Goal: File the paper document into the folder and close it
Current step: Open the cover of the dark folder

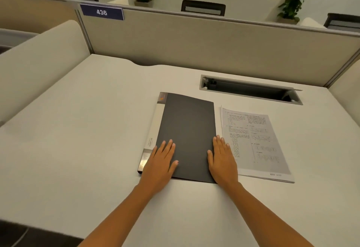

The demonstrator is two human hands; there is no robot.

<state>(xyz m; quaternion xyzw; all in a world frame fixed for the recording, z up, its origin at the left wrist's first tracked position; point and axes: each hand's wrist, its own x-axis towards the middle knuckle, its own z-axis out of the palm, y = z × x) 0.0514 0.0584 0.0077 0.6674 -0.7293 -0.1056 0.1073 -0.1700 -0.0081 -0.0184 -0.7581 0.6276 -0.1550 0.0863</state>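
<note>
A: How far is the task, in your opinion?

B: I think it is at the very beginning. The folder (187,135) lies shut on the surface (78,139), and the paper document (255,141) is not inside; it lies flat just beside the folder's right edge.

A: And the hands?

B: Both forearms reach forward from the near edge. The left hand (160,161) rests flat, palm down, on the near left part of the cover, by the white spine. The right hand (222,159) lies flat on the near right edge of the cover. Neither grip is closed on anything; the fingers are stretched out and released.

A: So what is left?

B: Everything, I judge: to open the cover, put the sheet in, close it. Farther back I see only a cable slot (251,90) and the partition (194,42)
</note>
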